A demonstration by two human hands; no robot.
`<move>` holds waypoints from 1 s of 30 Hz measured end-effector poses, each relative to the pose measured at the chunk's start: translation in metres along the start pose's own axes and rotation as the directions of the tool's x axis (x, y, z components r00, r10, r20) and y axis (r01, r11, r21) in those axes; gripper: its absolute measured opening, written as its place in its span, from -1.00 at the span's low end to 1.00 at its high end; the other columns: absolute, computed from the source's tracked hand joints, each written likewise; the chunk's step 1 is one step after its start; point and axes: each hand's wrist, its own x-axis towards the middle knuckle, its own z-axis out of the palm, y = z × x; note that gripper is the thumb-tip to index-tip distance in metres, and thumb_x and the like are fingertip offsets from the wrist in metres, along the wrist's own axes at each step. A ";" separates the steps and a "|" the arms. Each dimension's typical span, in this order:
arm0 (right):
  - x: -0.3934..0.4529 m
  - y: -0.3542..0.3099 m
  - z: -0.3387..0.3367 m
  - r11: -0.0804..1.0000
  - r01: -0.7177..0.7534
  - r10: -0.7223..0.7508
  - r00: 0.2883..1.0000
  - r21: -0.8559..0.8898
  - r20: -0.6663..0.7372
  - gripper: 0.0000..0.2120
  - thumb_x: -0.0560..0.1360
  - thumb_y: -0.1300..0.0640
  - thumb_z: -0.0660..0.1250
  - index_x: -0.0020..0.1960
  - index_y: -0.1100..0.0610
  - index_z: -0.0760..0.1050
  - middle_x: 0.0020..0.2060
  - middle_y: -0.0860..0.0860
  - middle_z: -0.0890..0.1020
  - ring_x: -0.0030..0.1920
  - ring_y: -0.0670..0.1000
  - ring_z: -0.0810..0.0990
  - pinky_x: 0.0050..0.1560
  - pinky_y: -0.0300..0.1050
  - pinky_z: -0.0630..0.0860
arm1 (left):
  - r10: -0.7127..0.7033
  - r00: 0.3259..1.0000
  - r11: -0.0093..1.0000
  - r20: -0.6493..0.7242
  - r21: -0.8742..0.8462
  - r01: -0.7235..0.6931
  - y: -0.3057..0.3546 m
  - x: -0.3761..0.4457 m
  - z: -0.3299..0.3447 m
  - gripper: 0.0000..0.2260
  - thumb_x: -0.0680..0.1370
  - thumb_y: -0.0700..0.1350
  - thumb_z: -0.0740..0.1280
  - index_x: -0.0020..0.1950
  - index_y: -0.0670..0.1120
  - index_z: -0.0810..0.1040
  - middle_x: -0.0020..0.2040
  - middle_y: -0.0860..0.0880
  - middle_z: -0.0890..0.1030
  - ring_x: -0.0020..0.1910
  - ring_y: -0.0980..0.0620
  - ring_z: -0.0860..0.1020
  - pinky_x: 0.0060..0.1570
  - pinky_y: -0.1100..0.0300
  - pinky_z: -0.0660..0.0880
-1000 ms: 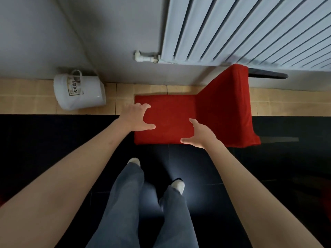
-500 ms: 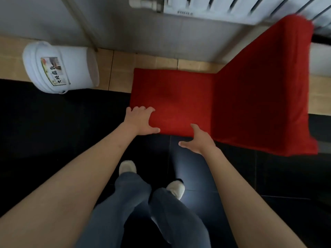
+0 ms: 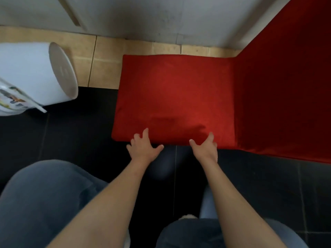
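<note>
**Touching the seat's near edge with 2 open hands**

Crouching in front of a red seat (image 3: pixel 175 99), with 2 bare arms stretched toward it. Resting left hand (image 3: pixel 143 149) on the seat's near edge, left of that edge's middle. Fingers spread and mostly straight, tips on the red top, thumb splayed out just below the edge. Slightly blurred at the fingertips, but gripping nothing. Resting right hand (image 3: pixel 206 149) on the same edge, toward the seat's near right corner. Fingers loose and uncurled, tips just over the edge onto the top, thumb pointing up at the edge. Holding nothing either. Leaving a stretch of bare edge between the 2 hands.

Finding the seat itself low down, its far part over tan tiles (image 3: pixel 107 68) and its near part over black floor (image 3: pixel 80 131). Seeing a red backrest (image 3: pixel 283 86) rising from the seat's right side. Seeing a white bucket (image 3: pixel 35 77) left of the seat, well apart from it, its round flat end turned toward the seat. Seeing a grey wall (image 3: pixel 143 15) just beyond the seat's far edge. Noting 2 knees in jeans (image 3: pixel 44 203) on the near side of the seat, with a bit of pale shoe (image 3: pixel 188 216) between them.
</note>
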 end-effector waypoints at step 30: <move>0.080 0.013 0.075 0.574 -0.119 0.339 0.935 0.810 -0.102 0.28 0.35 -0.08 0.54 0.41 -0.15 -0.59 0.27 0.27 0.41 0.15 0.18 0.54 0.00 -0.07 0.43 | -0.628 0.763 0.001 0.152 -0.981 0.196 0.066 0.075 0.092 0.21 0.34 0.07 0.57 0.51 0.10 -0.41 0.43 -0.29 0.32 0.32 -0.23 0.45 0.29 -0.04 0.37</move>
